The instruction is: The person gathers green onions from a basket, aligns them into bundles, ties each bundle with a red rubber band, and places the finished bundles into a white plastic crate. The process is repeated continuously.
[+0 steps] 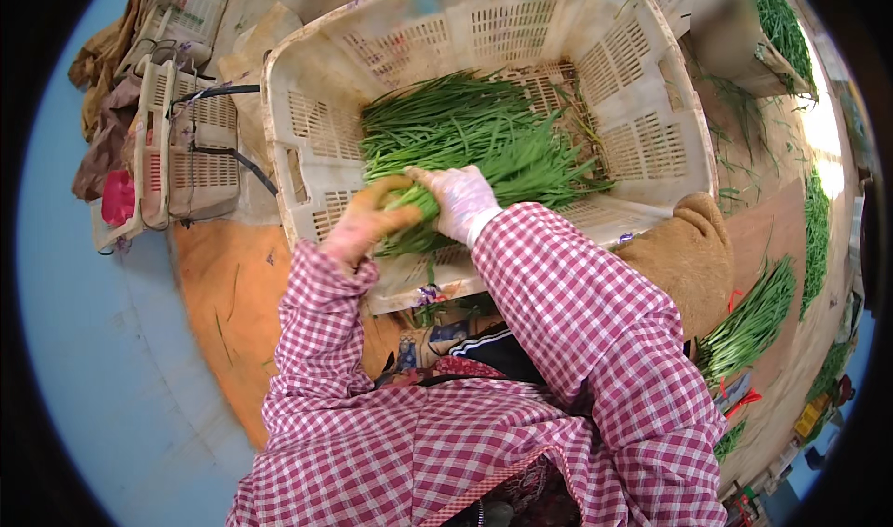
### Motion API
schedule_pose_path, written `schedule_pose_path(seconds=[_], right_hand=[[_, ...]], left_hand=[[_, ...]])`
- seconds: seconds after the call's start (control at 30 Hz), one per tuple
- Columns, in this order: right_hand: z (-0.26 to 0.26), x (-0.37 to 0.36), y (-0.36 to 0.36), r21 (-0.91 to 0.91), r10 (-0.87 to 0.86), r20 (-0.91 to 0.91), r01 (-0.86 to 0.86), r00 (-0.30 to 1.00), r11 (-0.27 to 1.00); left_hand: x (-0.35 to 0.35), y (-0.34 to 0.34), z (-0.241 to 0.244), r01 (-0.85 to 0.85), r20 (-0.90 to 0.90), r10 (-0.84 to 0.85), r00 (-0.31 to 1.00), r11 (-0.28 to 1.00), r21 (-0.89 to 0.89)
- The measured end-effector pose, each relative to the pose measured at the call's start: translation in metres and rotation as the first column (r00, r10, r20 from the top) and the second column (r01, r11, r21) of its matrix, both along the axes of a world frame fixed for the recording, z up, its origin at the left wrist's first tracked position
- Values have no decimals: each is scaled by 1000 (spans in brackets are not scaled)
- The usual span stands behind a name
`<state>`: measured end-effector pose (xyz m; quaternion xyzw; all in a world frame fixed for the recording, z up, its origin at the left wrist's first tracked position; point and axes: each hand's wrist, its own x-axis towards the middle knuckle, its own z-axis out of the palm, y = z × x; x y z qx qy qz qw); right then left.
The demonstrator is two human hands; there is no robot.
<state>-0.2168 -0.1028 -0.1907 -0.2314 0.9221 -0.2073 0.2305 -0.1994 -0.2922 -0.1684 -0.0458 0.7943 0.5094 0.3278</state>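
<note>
Inside a large off-white plastic crate lies a thick layer of long green leaves, apparently garlic chives. My left hand, blurred and stained yellowish at the fingers, is closed around a bunch of chives at the crate's near left. On the same bunch, from the right side, is my right hand in a thin pale glove. The hands are close together, and their fingers partly hide the stems. Below them, the bunch's leaves hang inside the crate's near wall.
Smaller plastic crates with black straps stand at the left. Brown fuzzy cloth touches the crate's near right corner. Chive bundles with red ties lie at the right. Loose leaves litter the orange floor sheet.
</note>
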Motion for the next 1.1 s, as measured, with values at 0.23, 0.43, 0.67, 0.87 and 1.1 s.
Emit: schedule_pose_path(seconds=[0.23,0.43,0.67,0.87,1.1], right_hand=[[-30,0,8,-218,-346,212,389,914,895],[-30,3,10,-213,-388,178,420,904,882],[-58,-10,20,-465,-425,481,635,766,617],[36,-31,42,-511,-89,855,800,511,-314],[183,-5,169,-896,-492,431,296,756,-331]], left_hand=[[11,-9,-18,144,-175,-160,971,985,-99],[16,1,-77,102,-337,-151,929,982,-158],[0,8,-67,7,-260,-23,965,998,-61],[-2,-71,-187,-241,3,246,969,953,-185],[-43,-62,-199,-337,-220,285,933,906,-257]])
